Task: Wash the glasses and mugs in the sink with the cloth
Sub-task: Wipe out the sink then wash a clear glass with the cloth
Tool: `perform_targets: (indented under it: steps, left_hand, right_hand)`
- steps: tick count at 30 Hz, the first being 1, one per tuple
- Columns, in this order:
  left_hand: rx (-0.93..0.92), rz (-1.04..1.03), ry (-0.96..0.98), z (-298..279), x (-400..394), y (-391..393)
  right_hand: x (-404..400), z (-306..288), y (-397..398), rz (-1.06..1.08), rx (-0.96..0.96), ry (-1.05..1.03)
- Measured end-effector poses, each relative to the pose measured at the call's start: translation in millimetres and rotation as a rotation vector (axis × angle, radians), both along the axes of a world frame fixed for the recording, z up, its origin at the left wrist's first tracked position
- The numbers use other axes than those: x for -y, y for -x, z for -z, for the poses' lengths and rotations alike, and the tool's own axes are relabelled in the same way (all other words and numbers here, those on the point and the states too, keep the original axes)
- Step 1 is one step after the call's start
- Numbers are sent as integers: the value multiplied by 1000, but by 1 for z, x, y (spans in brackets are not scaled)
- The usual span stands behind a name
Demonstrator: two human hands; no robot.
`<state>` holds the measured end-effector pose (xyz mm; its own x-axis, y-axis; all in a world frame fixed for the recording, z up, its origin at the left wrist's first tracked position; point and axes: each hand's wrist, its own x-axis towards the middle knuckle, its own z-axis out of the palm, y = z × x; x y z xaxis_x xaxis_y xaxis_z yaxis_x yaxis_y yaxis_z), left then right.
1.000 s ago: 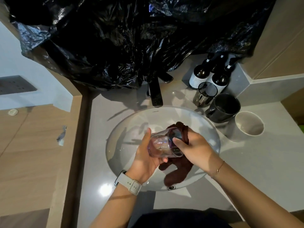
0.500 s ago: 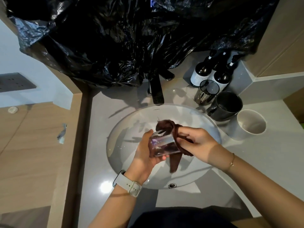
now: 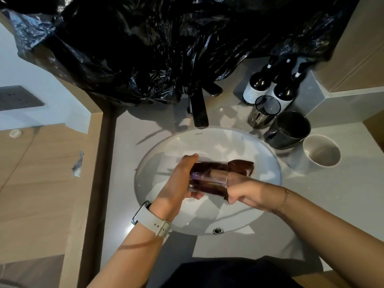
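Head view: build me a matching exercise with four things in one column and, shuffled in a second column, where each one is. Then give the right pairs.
Things
1. clear glass
2. dark cloth
3. white mug
4. dark bottles

Places
A. on the counter, at the near end of the row to the right of the sink
B. at the back of the counter, behind a smoky glass
C. stuffed inside the glass, one end sticking out of its mouth
D. held on its side over the sink by the left hand

Pairs: 1-D, 2-C, 3-A, 4-B
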<state>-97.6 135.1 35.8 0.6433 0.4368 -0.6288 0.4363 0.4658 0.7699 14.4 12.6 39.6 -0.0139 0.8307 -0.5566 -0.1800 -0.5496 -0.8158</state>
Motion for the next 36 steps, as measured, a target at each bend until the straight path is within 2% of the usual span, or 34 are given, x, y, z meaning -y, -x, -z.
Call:
perform_targets:
  steps: [2, 5, 8, 10, 14, 16, 18, 21, 22, 23, 26, 28, 30, 32, 33, 36]
  left_hand:
    - [6, -35, -31, 0, 1, -2]
    - [15, -68, -46, 7, 2, -5]
    - [10, -93, 40, 12, 8, -4]
    - [3, -103, 73, 12, 13, -2]
    - [-12, -134, 2, 15, 11, -2]
    - [-12, -137, -25, 15, 8, -1]
    - [-10, -137, -19, 11, 6, 2]
    - [-34, -69, 25, 6, 3, 2]
    - [-52, -54, 58, 5, 2, 1]
    - [-77, -48, 106, 5, 1, 0]
    - [-141, -82, 324, 9, 3, 1]
    - [-130, -106, 402, 14, 5, 1]
    - [-113, -140, 418, 19, 6, 1]
    - [-113, -215, 410, 25, 6, 3]
    - [-116, -259, 405, 28, 6, 4]
    - [-101, -354, 425, 36, 7, 8]
  right_hand:
    - [-1, 1, -4, 168, -204, -29]
    - [-1, 0, -13, 189, -514, -111]
    - [3, 6, -16, 178, -590, -130]
    - [4, 7, -15, 244, -630, -138]
    - [5, 4, 3, 462, -836, -179]
    - [3, 0, 15, 474, -912, -222]
    - [4, -3, 20, 467, -871, -239]
    - [12, -4, 25, 383, -620, -208]
    - [13, -5, 25, 321, -488, -169]
    - [14, -3, 24, 234, -279, -146]
    - [9, 1, 19, -141, 377, -267]
    - [10, 5, 15, -266, 602, -293]
    - [16, 7, 10, -261, 669, -232]
    - [28, 14, 7, -223, 655, -156]
    - [33, 17, 7, -178, 576, -106]
    - [46, 25, 3, 59, 156, -61]
